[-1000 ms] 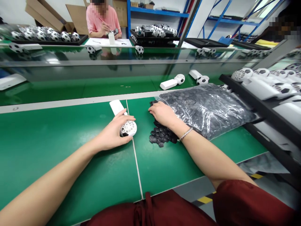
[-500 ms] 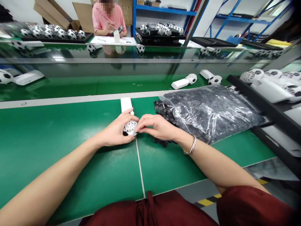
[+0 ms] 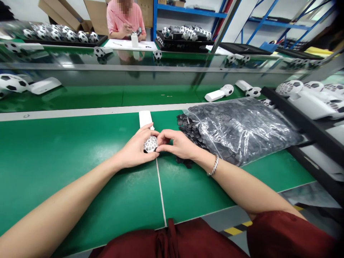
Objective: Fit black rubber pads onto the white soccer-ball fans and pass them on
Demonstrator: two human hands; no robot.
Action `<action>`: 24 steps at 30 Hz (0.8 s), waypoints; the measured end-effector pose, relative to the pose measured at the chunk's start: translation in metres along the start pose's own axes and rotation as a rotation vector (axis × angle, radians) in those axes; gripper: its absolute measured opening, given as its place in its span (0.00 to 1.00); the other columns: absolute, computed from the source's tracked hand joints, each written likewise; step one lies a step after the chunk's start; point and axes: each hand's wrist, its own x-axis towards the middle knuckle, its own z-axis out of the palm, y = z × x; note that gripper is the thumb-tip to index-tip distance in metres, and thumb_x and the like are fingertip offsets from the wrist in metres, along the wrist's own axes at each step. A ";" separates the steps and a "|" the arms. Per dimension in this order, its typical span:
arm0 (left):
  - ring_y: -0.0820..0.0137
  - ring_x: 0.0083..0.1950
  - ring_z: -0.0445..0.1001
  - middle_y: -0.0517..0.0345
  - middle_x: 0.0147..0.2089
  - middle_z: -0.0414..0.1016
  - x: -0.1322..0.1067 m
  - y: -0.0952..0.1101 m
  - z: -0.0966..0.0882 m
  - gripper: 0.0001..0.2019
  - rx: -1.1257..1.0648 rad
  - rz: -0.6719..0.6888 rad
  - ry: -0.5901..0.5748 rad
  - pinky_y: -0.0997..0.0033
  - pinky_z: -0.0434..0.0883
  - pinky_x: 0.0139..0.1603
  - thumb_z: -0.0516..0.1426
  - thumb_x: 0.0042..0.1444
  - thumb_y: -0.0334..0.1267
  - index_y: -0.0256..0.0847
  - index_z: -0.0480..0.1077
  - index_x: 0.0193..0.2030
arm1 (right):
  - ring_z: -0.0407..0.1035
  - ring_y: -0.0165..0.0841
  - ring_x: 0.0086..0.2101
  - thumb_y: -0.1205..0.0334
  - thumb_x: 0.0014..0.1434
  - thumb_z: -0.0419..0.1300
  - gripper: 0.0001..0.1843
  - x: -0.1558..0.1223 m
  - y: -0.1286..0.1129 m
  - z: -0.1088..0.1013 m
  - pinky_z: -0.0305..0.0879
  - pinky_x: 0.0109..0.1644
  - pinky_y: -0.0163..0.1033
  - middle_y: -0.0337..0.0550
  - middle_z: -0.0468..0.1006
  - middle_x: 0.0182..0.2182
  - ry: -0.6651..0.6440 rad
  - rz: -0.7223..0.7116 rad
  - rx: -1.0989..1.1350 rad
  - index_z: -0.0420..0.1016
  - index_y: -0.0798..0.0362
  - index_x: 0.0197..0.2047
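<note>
My left hand (image 3: 137, 148) is wrapped round a white soccer-ball-shaped housing (image 3: 150, 144) with a web-like grille on top and a dark patch at its lower edge. Its flat white handle (image 3: 145, 118) points away from me on the green work surface. At the ball's right side my right hand (image 3: 174, 144) is closed in a pinch, thumb and fingertips touching the edge; anything between them is hidden. To the right of that hand, small black plastic pieces (image 3: 189, 128) spill from a clear plastic bag (image 3: 242, 129) full of them.
Beyond the work surface (image 3: 80, 179) runs a green conveyor belt (image 3: 113, 94) carrying white ball-headed units (image 3: 219, 92). A black tray (image 3: 303, 122) with more units stands at right. Across the line a person in a pink shirt (image 3: 113, 18) works beside a small white bottle (image 3: 134, 40).
Units on the near belt have shifted right, while those on the far side have shifted left. The ball housing has turned slightly in my left hand; my right hand stays pinched at its side.
</note>
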 end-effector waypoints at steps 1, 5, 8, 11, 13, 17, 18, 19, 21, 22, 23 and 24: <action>0.59 0.68 0.42 0.52 0.57 0.64 0.000 0.000 0.000 0.20 0.001 -0.005 0.000 0.53 0.51 0.64 0.57 0.46 0.36 0.41 0.62 0.49 | 0.64 0.24 0.28 0.65 0.49 0.64 0.07 0.000 0.001 0.000 0.63 0.35 0.32 0.34 0.69 0.26 -0.008 0.003 0.008 0.68 0.55 0.28; 0.57 0.68 0.42 0.52 0.59 0.62 0.001 0.000 -0.001 0.22 0.009 -0.016 -0.010 0.52 0.52 0.64 0.57 0.46 0.37 0.41 0.61 0.50 | 0.64 0.25 0.28 0.65 0.49 0.64 0.06 0.001 0.003 0.000 0.62 0.36 0.33 0.35 0.69 0.26 -0.018 0.003 0.015 0.71 0.55 0.28; 0.56 0.68 0.42 0.52 0.59 0.61 0.000 0.000 -0.001 0.23 0.007 -0.013 -0.017 0.51 0.52 0.64 0.58 0.46 0.39 0.41 0.61 0.50 | 0.64 0.26 0.29 0.65 0.49 0.64 0.05 0.002 0.002 -0.002 0.62 0.37 0.33 0.35 0.70 0.26 -0.027 0.006 0.019 0.71 0.54 0.28; 0.57 0.68 0.42 0.52 0.59 0.61 0.000 -0.002 -0.001 0.23 0.001 0.003 -0.024 0.52 0.52 0.64 0.58 0.48 0.40 0.41 0.60 0.51 | 0.64 0.26 0.30 0.66 0.50 0.64 0.04 0.003 0.001 -0.003 0.61 0.38 0.34 0.36 0.70 0.26 -0.041 0.009 0.036 0.71 0.55 0.27; 0.59 0.68 0.42 0.52 0.58 0.62 -0.001 -0.003 0.000 0.21 0.011 0.018 -0.018 0.53 0.52 0.64 0.57 0.48 0.39 0.41 0.60 0.51 | 0.63 0.25 0.29 0.66 0.49 0.64 0.05 0.004 0.001 -0.002 0.61 0.37 0.33 0.35 0.69 0.26 -0.047 0.041 0.072 0.70 0.55 0.27; 0.59 0.67 0.45 0.50 0.58 0.61 0.000 -0.003 0.003 0.20 0.050 0.039 0.025 0.54 0.52 0.64 0.55 0.47 0.35 0.40 0.60 0.49 | 0.59 0.24 0.26 0.64 0.46 0.66 0.11 0.002 0.005 0.006 0.59 0.32 0.32 0.32 0.65 0.24 -0.019 0.138 0.213 0.65 0.55 0.25; 0.59 0.67 0.46 0.49 0.58 0.61 0.000 -0.003 0.003 0.20 0.057 0.038 0.032 0.54 0.52 0.64 0.55 0.47 0.35 0.39 0.60 0.49 | 0.58 0.24 0.25 0.63 0.46 0.66 0.12 0.002 0.006 0.008 0.58 0.31 0.31 0.32 0.65 0.24 -0.007 0.154 0.231 0.64 0.55 0.25; 0.59 0.66 0.47 0.49 0.59 0.61 0.000 -0.003 0.003 0.20 0.060 0.036 0.033 0.54 0.53 0.64 0.55 0.47 0.35 0.39 0.60 0.49 | 0.58 0.24 0.25 0.62 0.46 0.66 0.13 0.002 0.006 0.009 0.58 0.31 0.31 0.32 0.64 0.23 0.000 0.168 0.235 0.64 0.55 0.25; 0.58 0.66 0.48 0.49 0.59 0.60 0.000 -0.002 0.002 0.20 0.054 0.032 0.021 0.53 0.53 0.64 0.55 0.47 0.35 0.40 0.60 0.49 | 0.58 0.24 0.25 0.59 0.47 0.65 0.13 0.003 0.005 0.007 0.57 0.30 0.31 0.32 0.65 0.23 -0.011 0.193 0.206 0.64 0.56 0.25; 0.58 0.66 0.48 0.49 0.59 0.60 0.000 -0.002 0.001 0.21 0.047 0.031 0.011 0.53 0.53 0.63 0.55 0.47 0.35 0.40 0.60 0.50 | 0.58 0.24 0.25 0.58 0.48 0.64 0.13 0.004 0.004 0.003 0.57 0.30 0.31 0.33 0.65 0.23 -0.014 0.201 0.164 0.64 0.56 0.25; 0.57 0.66 0.48 0.49 0.60 0.59 -0.001 -0.002 -0.001 0.22 0.039 0.028 -0.001 0.52 0.53 0.63 0.56 0.47 0.35 0.40 0.59 0.51 | 0.58 0.24 0.25 0.56 0.51 0.62 0.13 0.004 0.003 -0.002 0.57 0.30 0.31 0.33 0.66 0.23 -0.003 0.207 0.087 0.65 0.56 0.26; 0.57 0.66 0.48 0.48 0.60 0.59 -0.001 -0.002 -0.001 0.23 0.030 0.027 -0.017 0.52 0.53 0.63 0.56 0.47 0.36 0.40 0.59 0.51 | 0.59 0.25 0.26 0.55 0.53 0.60 0.13 0.005 0.002 -0.010 0.57 0.31 0.32 0.35 0.67 0.23 0.024 0.218 -0.033 0.66 0.56 0.26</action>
